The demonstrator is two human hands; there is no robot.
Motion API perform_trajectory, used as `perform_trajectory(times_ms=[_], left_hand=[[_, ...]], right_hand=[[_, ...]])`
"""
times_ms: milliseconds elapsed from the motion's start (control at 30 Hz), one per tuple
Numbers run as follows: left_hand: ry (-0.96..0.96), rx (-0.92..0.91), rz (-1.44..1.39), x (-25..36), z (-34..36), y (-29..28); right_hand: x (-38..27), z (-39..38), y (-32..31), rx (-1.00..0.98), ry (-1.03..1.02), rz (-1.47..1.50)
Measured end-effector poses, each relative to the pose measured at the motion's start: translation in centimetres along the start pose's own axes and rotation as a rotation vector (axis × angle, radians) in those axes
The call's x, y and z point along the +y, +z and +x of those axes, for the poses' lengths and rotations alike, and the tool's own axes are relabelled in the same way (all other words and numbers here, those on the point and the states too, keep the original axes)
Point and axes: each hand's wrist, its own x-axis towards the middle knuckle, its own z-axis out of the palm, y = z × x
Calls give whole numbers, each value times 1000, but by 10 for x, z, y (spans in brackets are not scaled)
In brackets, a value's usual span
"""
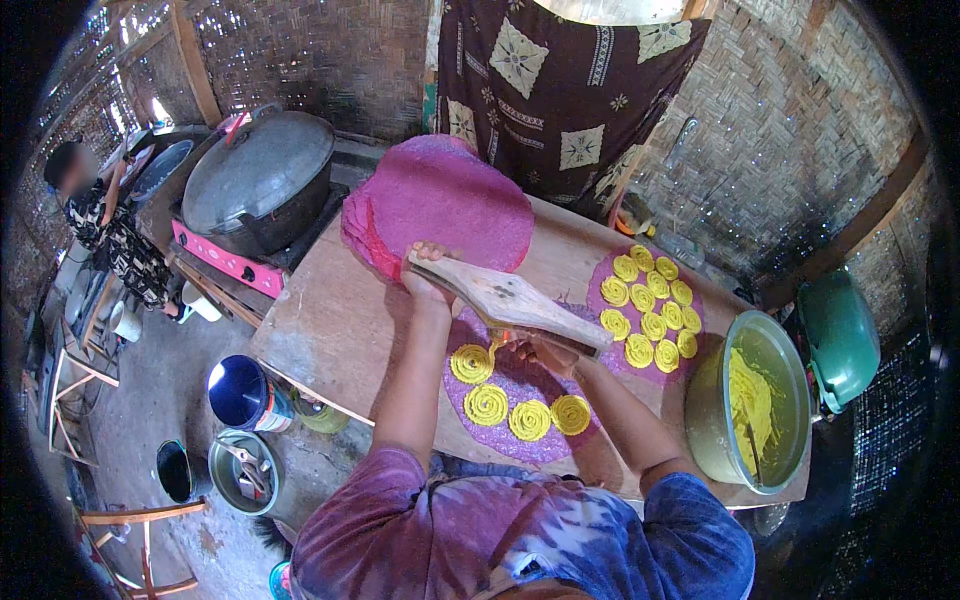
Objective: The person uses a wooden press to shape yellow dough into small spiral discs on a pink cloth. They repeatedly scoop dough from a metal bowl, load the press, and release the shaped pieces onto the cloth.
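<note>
A wooden hand press [515, 297] with long tapered handles is held slanting over a round purple mat [522, 382] on the table. My left hand [430, 277] is closed around the far-left end of the press. Nearer its other end, my right hand [545, 352] grips from below, its fingers partly hidden by the wood. Yellow dough hangs from the press toward a yellow dough spiral [472, 364]. Several more spirals, such as one dough coil [530, 420], lie on the same mat. Beyond my right hand, a second purple mat [640, 374] carries many spirals.
A pile of pink round mats [450, 205] lies at the table's far left. A green basin [705, 410] with yellow dough [750, 400] stands at right. A lidded pot [265, 165] sits on a pink stove [225, 260]; buckets [240, 395] stand on the floor. Another person [110, 225] is at far left.
</note>
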Motion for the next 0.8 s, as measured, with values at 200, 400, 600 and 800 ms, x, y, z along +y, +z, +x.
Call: perform_trajectory(times_ms=[200, 400, 600, 800], left_hand=[[17, -139, -17, 20, 16, 45], [-61, -195, -61, 21, 10, 98], [-129, -243, -66, 23, 7, 100], [-92, 274, 358, -26, -16, 117]], right_hand=[[-4, 52, 25, -95, -557, 35], [-12, 63, 47, 48, -550, -735], [-33, 36, 40, 50, -729, -488], [-100, -91, -2, -195, 318, 132]])
